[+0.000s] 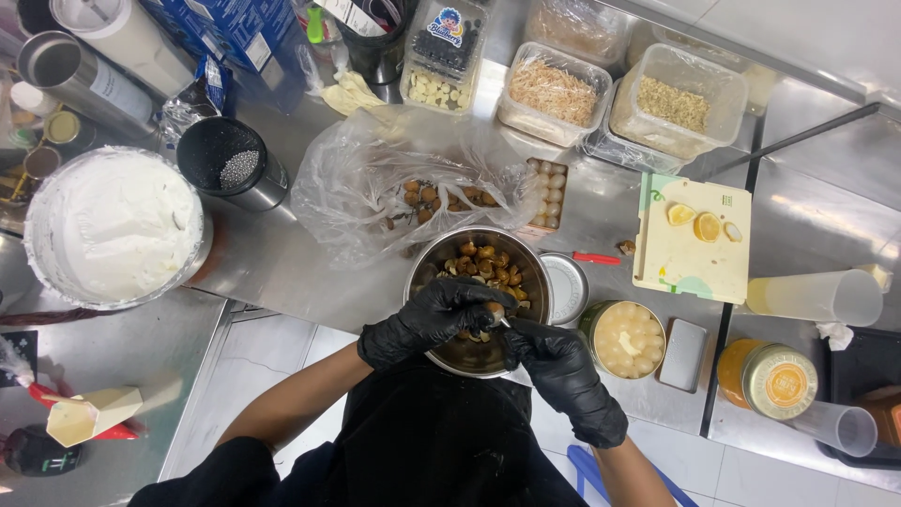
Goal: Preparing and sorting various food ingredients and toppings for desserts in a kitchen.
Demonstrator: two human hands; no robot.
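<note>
Both hands wear black, matte, wrinkled gloves and meet over a round steel bowl [441, 258] with a polished, reflective wall, standing at the near edge of a brushed steel counter [272, 263]. The bowl holds small brown, rough-skinned round fruits [483, 261] and loose shell pieces.

The left hand [434, 314] comes in from the left with the forearm bare, the wrist bent, and the fingers curled down and closed around one small fruit [495, 308] above the bowl's near side. The right hand [556, 368] rises from below with the palm turned inward; its thumb and forefinger are pinched together at that same fruit, touching the left fingertips. Whether the right hand also grips a thin tool cannot be told.

Just behind the bowl lies a crumpled, clear plastic bag [375, 178] holding more of the brown fruits. Right of the bowl stands an open can [627, 338] filled with pale, glossy peeled flesh, its flat round lid [566, 286] lying between can and bowl. Further right, a pale rectangular cutting board [690, 263] carries lemon slices [694, 222]. At far left sits a foil-lined tub of smooth white cream [117, 225].
</note>
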